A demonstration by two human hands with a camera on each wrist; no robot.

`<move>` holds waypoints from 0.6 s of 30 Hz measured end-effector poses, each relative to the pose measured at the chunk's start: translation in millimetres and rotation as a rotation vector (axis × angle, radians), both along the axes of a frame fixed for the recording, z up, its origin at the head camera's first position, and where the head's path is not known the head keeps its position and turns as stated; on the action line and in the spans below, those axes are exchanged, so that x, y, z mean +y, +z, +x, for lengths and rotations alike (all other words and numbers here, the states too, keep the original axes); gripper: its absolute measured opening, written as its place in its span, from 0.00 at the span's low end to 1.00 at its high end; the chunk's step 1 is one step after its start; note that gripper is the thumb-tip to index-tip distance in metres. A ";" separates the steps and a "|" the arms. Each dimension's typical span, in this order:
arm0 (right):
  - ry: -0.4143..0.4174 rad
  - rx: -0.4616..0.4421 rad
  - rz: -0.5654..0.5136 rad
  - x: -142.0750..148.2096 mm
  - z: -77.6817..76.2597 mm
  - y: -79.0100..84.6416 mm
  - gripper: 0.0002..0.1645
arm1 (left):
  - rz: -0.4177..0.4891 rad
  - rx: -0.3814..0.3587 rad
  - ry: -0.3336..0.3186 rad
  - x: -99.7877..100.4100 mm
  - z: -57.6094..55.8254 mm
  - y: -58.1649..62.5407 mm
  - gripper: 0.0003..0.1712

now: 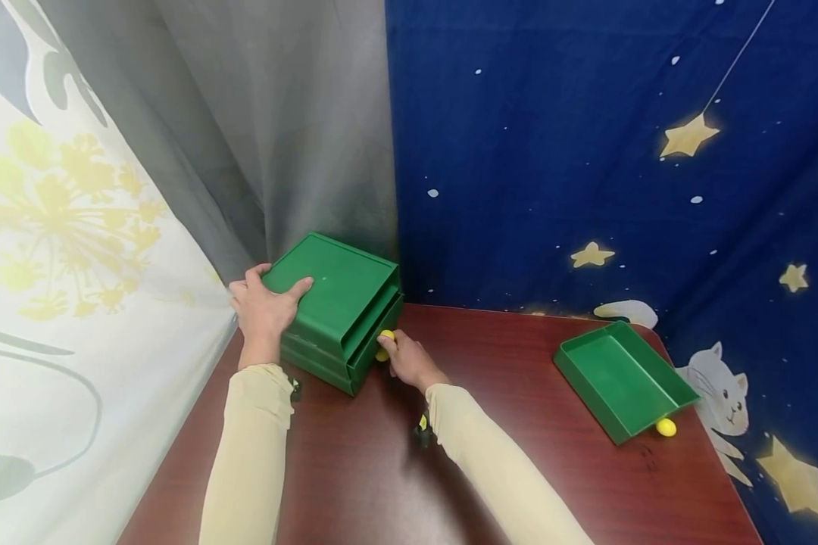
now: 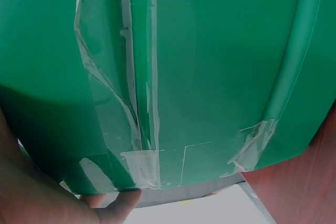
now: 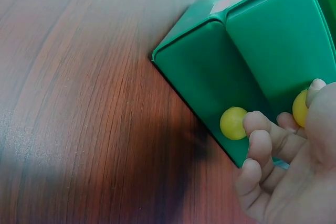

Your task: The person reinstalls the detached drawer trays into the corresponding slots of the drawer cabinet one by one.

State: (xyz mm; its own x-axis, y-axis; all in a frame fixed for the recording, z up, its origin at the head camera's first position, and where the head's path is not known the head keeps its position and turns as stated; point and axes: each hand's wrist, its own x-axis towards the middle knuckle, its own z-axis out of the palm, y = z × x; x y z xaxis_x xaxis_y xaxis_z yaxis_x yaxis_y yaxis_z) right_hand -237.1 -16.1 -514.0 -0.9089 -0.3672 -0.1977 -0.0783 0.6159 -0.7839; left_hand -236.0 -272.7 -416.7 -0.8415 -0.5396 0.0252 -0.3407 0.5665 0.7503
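Bracing a green cabinet [image 1: 334,280] at the back left of a dark red table [image 1: 341,469], a person pinches one of its yellow knobs, the work apparently partway along. The left hand [image 1: 262,310] spreads wide over the cabinet's corner, thumb flat on top, fingers bent over the edge. The right hand [image 1: 412,363] has a narrow hold, thumb and finger closed on the upper knob [image 1: 387,334]; the lower knob [image 3: 232,123] sits just beside the fingers, seemingly not held.

One step looks done: a loose drawer [image 1: 589,401] lies open side up at the table's right, well apart from the cabinet, its own yellow knob [image 1: 666,428] facing out. The cabinet's top bay appears to have no front.

Two fronts are in place. The upper front [image 3: 278,35], the one in hand, looks slightly proud of its neighbor, so that step seems unfinished; whether it is being drawn or pushed, an onlooker here cannot tell. The lower front [image 3: 194,66] seems fully seated and untouched. Clear tape [image 2: 142,166] lines the cabinet's side.
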 end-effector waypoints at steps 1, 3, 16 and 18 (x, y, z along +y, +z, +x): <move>0.000 0.001 0.004 -0.2 0.1 0.0 0.29 | -0.002 -0.001 0.000 0.2 0.2 0.0 0.57; -0.002 0.005 0.008 -0.6 0.2 0.3 0.29 | -0.004 0.000 0.001 0.2 -0.1 -0.5 0.57; -0.018 0.014 0.018 -5.3 0.6 2.6 0.29 | 0.002 0.027 0.007 1.0 -0.1 -1.5 0.57; -0.019 0.015 0.024 -6.0 0.4 3.0 0.30 | 0.003 0.027 0.010 0.8 0.0 -1.8 0.57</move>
State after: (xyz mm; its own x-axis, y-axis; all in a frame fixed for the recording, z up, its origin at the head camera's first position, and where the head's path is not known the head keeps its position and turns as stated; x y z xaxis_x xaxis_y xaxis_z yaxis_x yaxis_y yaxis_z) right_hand -236.7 -22.1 -511.0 -0.9185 -0.3453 -0.1929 -0.0778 0.6358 -0.7679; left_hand -236.0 -271.9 -418.5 -0.8351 -0.5481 0.0465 -0.3257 0.5609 0.7611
